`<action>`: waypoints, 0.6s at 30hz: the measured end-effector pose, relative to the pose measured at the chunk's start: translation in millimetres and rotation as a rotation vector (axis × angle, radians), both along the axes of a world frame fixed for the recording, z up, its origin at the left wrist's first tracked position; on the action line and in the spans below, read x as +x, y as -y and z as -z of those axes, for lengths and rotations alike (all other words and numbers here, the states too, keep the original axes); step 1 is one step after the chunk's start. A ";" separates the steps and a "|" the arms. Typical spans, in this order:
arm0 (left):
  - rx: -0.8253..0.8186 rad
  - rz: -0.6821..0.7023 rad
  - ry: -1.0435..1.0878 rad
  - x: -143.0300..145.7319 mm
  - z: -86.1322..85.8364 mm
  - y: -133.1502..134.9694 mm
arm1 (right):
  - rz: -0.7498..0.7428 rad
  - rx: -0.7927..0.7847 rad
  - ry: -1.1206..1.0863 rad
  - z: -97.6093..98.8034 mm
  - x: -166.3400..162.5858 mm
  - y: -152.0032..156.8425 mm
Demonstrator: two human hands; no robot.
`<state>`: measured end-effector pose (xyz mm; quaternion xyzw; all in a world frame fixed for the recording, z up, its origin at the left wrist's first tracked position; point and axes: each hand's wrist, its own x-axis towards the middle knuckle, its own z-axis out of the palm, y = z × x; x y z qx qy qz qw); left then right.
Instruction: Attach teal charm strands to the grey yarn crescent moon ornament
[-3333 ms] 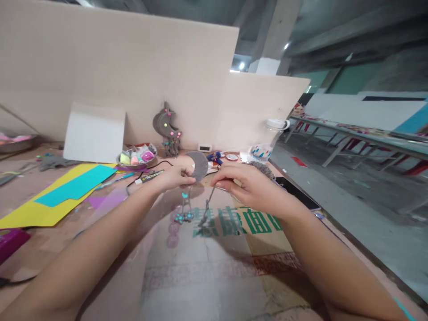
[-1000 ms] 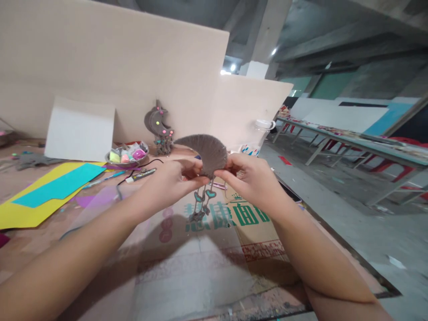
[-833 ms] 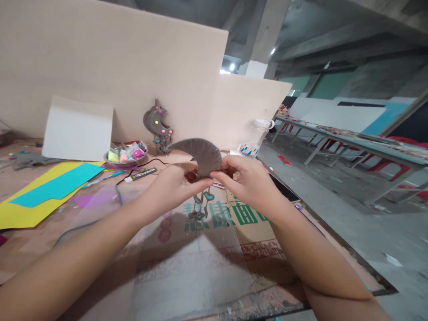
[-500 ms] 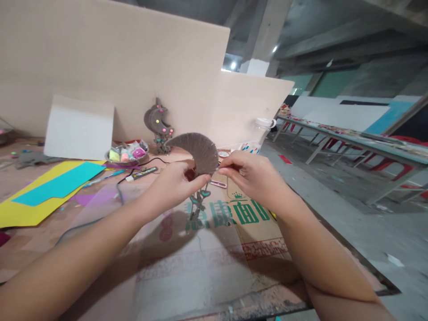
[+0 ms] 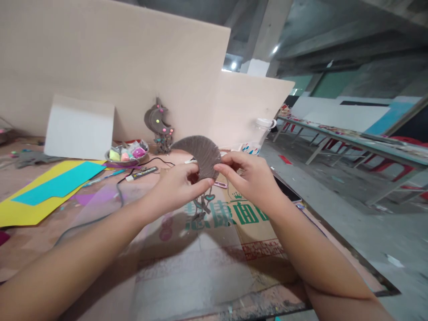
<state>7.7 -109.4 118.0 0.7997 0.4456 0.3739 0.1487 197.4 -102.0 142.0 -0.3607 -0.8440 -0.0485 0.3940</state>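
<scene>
A dark grey crescent moon ornament (image 5: 202, 154) is held up over the table between both hands. My left hand (image 5: 182, 180) grips its lower edge, thumb in front. The fingers of my right hand (image 5: 245, 174) are pinched at its right edge, thumb and forefinger touching it. Below the crescent hang small grey pieces with teal hearts (image 5: 204, 203); their upper ends are hidden behind my left hand. A similar crescent ornament (image 5: 158, 120) with coloured dots is propped against the board behind.
Left of my hands are a bowl of coloured clay (image 5: 129, 154), yellow and blue sheets (image 5: 60, 183), a glue stick or cutter-like tool (image 5: 142, 174) and a white panel (image 5: 80, 129). A lidded clear bottle (image 5: 262, 131) stands back right. A printed carton sheet (image 5: 214, 263) covers the table.
My right hand has moved slightly left and now touches the crescent's edge. The crescent has shifted a little right and down, and its hanging pieces have swung.
</scene>
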 end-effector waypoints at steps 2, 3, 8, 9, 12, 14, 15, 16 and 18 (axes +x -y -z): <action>-0.029 -0.004 0.004 0.2 -0.2 1.0 | 0.004 0.020 0.008 -0.6 -0.6 0.5; -0.041 -0.008 0.008 0.5 -0.1 1.2 | 0.014 0.030 0.011 -0.3 -1.1 0.8; -0.010 -0.024 0.031 2.0 1.3 0.2 | 0.036 0.037 0.031 2.3 -3.0 1.0; 0.012 -0.013 0.036 1.8 1.1 -0.2 | 0.034 0.032 0.030 1.7 -2.5 1.1; 0.048 0.000 0.059 -0.9 -1.3 -2.0 | 0.010 -0.020 0.029 -3.7 2.2 2.9; 0.027 -0.048 0.076 -4.5 -3.9 -4.2 | -0.006 -0.088 0.054 -9.5 7.6 4.1; 0.007 -0.078 0.082 -6.5 -5.0 -5.6 | -0.020 -0.143 0.084 -12.2 10.8 3.6; -0.016 -0.102 0.084 -8.6 -6.0 -7.3 | -0.040 -0.209 0.120 -14.2 14.3 1.7; -0.051 -0.129 0.080 -12.5 -7.0 -10.8 | -0.066 -0.339 0.178 -14.7 21.7 -8.0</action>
